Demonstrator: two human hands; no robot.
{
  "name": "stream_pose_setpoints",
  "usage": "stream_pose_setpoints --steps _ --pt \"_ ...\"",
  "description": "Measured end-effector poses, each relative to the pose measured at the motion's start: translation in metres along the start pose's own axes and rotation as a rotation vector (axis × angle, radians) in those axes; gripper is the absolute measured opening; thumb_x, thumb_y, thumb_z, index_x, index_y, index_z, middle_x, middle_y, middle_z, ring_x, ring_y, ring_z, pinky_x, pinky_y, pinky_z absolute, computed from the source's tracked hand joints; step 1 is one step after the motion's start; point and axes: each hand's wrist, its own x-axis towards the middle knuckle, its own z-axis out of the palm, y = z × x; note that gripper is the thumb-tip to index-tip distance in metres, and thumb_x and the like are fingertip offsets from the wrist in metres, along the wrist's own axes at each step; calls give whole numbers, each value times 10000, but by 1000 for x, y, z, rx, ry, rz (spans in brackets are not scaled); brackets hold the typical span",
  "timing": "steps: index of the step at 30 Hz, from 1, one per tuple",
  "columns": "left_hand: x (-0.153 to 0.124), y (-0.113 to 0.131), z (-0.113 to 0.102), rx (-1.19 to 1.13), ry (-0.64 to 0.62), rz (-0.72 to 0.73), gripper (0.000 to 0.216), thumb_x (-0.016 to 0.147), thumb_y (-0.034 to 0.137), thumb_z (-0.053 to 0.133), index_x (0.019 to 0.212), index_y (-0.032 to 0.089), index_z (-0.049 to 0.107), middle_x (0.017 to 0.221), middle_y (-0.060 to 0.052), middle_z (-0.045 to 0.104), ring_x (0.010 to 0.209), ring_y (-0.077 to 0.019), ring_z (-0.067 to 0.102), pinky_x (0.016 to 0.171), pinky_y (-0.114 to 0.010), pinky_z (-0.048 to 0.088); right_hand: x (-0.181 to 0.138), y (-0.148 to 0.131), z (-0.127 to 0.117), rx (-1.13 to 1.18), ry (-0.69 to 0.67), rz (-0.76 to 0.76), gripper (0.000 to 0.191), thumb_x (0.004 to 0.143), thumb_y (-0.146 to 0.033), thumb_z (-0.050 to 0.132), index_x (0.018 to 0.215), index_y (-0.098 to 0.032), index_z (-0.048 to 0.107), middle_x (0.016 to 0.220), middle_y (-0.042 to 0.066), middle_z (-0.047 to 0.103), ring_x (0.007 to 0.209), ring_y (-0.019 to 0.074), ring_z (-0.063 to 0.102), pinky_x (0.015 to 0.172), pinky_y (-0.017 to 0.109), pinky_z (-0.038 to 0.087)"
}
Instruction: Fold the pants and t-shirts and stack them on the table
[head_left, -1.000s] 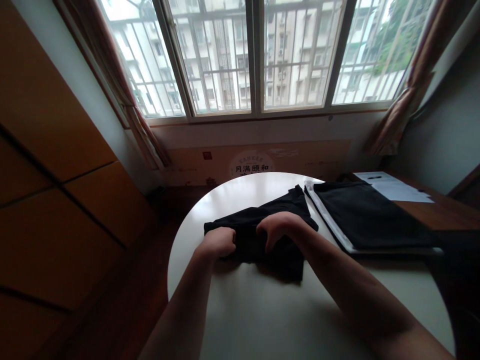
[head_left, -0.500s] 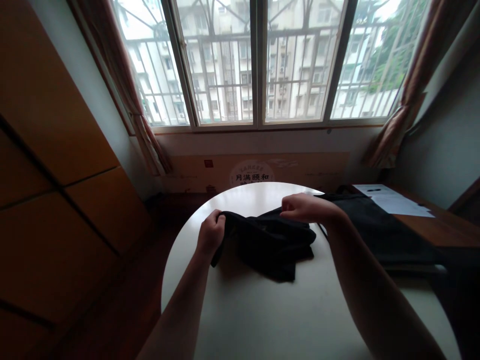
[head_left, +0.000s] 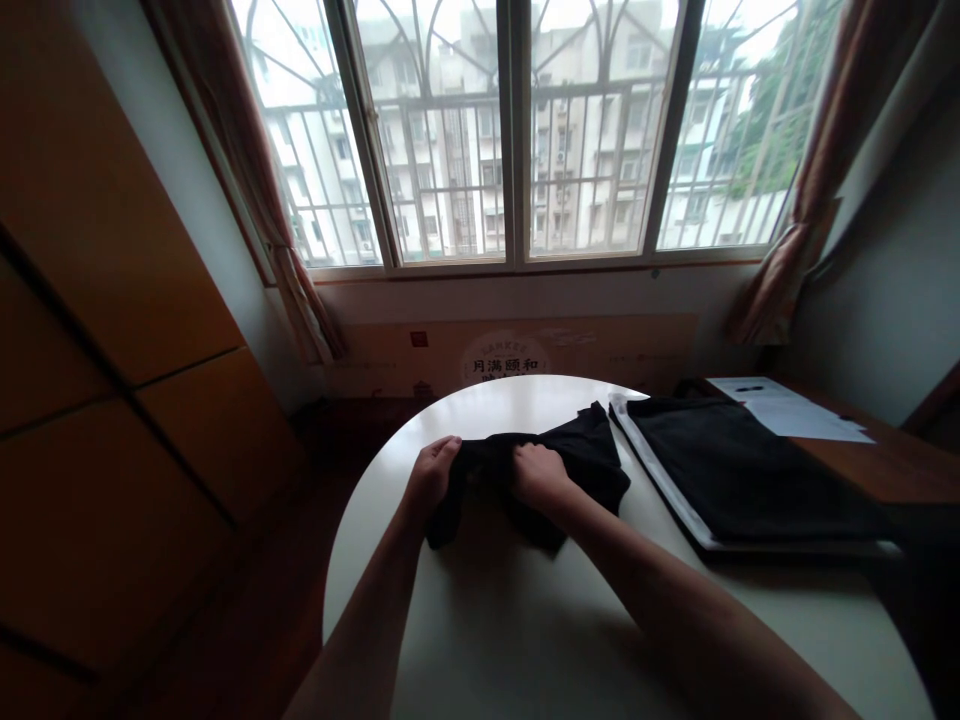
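A crumpled piece of black cloth (head_left: pixel 585 455), perhaps a garment, lies partly raised over the white round table. My left hand (head_left: pixel 435 472) pinches its left end, where a fold hangs down below the fingers. My right hand (head_left: pixel 538 475) is closed on the middle of the cloth's upper edge, a short way right of the left hand. The stretch between the two hands is lifted off the table, while the right part spreads out behind my right wrist. What kind of garment it is, I cannot tell.
Folded black fabric with a white edge (head_left: pixel 735 470) lies on the right of the white table (head_left: pixel 480 640). Beyond it, papers (head_left: pixel 795 410) rest on a brown wooden surface. A long printed box (head_left: pixel 600 350) stands under the window, and wooden cabinets (head_left: pixel 97 400) line the left.
My right hand has moved left and down, from above the cloth's right part to gripping its middle. My left hand keeps its hold, and the cloth's right part has shifted.
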Motion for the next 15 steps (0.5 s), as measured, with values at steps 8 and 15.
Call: stream_pose_setpoints --steps 8,15 --pt "3 4 -3 -110 -67 -89 304 589 414 682 767 175 619 636 16 606 580 -151 554 540 -249 438 0 0 13 23 5 6 690 833 -563 603 1353 -115 531 1235 237 645 1104 392 624 881 484 516" --pt "0 -2 -4 -103 -74 -95 191 644 316 567 773 183 611 613 31 582 555 -131 504 512 -231 380 4 2 6 -3 -108 41 386 839 -245 570 1204 -144 644 1172 194 696 1026 334 684 820 415 535"
